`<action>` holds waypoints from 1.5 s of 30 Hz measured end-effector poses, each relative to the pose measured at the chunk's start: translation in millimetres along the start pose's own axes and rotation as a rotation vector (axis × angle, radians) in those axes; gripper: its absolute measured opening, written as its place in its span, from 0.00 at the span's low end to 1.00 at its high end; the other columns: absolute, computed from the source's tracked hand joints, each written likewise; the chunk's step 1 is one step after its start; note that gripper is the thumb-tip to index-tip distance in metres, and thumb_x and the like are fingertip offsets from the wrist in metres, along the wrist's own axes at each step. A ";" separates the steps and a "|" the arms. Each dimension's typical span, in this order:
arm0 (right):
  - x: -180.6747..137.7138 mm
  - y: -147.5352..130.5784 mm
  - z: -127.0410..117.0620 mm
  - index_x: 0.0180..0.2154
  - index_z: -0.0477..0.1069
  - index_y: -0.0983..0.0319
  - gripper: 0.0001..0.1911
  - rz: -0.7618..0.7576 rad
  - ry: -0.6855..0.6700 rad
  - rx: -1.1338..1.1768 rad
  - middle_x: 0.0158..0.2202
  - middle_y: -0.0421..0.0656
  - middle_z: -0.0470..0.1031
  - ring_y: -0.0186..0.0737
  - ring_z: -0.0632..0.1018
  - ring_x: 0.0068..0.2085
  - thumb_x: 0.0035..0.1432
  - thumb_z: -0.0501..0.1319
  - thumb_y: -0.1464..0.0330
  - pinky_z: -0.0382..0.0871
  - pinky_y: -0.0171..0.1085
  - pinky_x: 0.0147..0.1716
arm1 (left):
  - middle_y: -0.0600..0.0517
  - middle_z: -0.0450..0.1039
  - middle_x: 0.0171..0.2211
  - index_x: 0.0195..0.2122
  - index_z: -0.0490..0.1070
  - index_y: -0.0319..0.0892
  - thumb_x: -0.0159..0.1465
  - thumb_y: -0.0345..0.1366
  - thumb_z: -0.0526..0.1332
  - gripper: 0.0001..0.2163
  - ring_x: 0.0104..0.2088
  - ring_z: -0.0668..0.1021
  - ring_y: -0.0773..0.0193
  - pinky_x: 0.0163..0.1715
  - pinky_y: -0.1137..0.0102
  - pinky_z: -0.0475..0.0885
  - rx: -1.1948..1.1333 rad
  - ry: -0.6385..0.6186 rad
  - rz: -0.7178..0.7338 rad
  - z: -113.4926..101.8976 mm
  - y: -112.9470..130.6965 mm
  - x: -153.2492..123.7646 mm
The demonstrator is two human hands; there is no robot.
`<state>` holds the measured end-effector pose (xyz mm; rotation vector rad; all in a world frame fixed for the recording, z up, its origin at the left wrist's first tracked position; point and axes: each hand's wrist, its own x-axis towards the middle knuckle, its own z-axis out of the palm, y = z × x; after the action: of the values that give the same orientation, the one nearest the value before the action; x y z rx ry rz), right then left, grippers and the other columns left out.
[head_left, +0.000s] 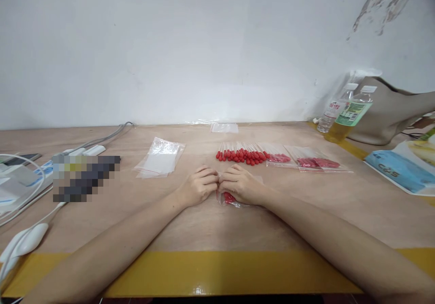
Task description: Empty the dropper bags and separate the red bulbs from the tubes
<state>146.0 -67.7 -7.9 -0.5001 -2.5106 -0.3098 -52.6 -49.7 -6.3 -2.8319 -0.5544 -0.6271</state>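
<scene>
Both of my hands meet at the middle of the table over a small clear zip bag (229, 199) with red-tipped sticks inside. My left hand (201, 186) has its fingers closed on the bag's left edge. From the other side, my right hand (242, 185) grips the same bag, its fingers curled and covering most of it. Just beyond my hands lies a pile of loose red-tipped sticks (242, 155). To its right are filled bags of such sticks (280, 156), lying flat. A stack of clear plastic bags (159, 158) rests to the left.
More flat bags (224, 127) lie near the wall. Two bottles (350, 113) lean against a grey-brown bag (380, 109) at right, near a blue packet (401, 170). Cables, a power strip (91, 151) and a white computer mouse (34, 239) occupy the left side.
</scene>
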 end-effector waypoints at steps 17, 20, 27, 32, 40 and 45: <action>2.1 1.9 -9.0 0.28 0.66 0.64 0.14 -0.113 -0.087 -0.165 0.31 0.41 0.69 0.34 0.65 0.34 0.62 0.45 0.74 0.57 0.35 0.38 | 0.52 0.71 0.26 0.24 0.65 0.39 0.63 0.24 0.48 0.13 0.36 0.73 0.66 0.35 0.71 0.66 0.140 0.066 0.283 -5.6 -1.0 3.3; -1.1 7.6 -13.0 0.33 0.67 0.64 0.13 -0.086 -0.069 -0.137 0.35 0.42 0.71 0.35 0.66 0.38 0.62 0.46 0.73 0.57 0.37 0.41 | 0.51 0.73 0.31 0.28 0.67 0.39 0.63 0.24 0.48 0.12 0.43 0.72 0.65 0.40 0.71 0.66 0.114 0.010 0.273 -8.2 -7.1 -1.3; -2.7 10.0 -23.7 0.33 0.66 0.63 0.08 0.224 0.018 0.131 0.35 0.44 0.69 0.36 0.67 0.37 0.60 0.50 0.70 0.61 0.36 0.38 | 0.50 0.74 0.39 0.32 0.69 0.40 0.64 0.27 0.48 0.11 0.45 0.70 0.62 0.45 0.66 0.66 0.033 -0.032 0.164 -11.2 -18.1 -5.7; -13.5 8.8 -29.3 0.34 0.66 0.63 0.06 0.451 0.012 0.255 0.33 0.44 0.68 0.36 0.69 0.35 0.57 0.54 0.68 0.63 0.35 0.35 | 0.47 0.73 0.39 0.41 0.70 0.39 0.61 0.26 0.49 0.12 0.44 0.70 0.61 0.45 0.66 0.66 -0.166 -0.070 0.082 -8.9 -21.0 -9.0; -43.7 2.9 -29.5 0.33 0.68 0.62 0.08 0.610 -0.038 0.320 0.30 0.41 0.67 0.33 0.68 0.30 0.51 0.60 0.64 0.62 0.33 0.29 | 0.51 0.75 0.30 0.40 0.74 0.43 0.61 0.35 0.54 0.11 0.31 0.73 0.65 0.37 0.69 0.67 -0.445 0.064 -0.349 3.7 -8.3 -2.6; -45.9 2.8 -22.1 0.35 0.68 0.62 0.09 0.615 -0.015 0.296 0.32 0.42 0.66 0.34 0.68 0.31 0.52 0.60 0.65 0.63 0.34 0.30 | 0.53 0.74 0.30 0.44 0.72 0.44 0.60 0.42 0.55 0.14 0.30 0.73 0.65 0.34 0.71 0.66 -0.495 -0.018 -0.521 -0.7 1.3 4.8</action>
<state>193.4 -85.3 -15.3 -1.1008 -2.2216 0.2954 -48.3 -49.5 -3.7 -3.1466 -1.3291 -0.9344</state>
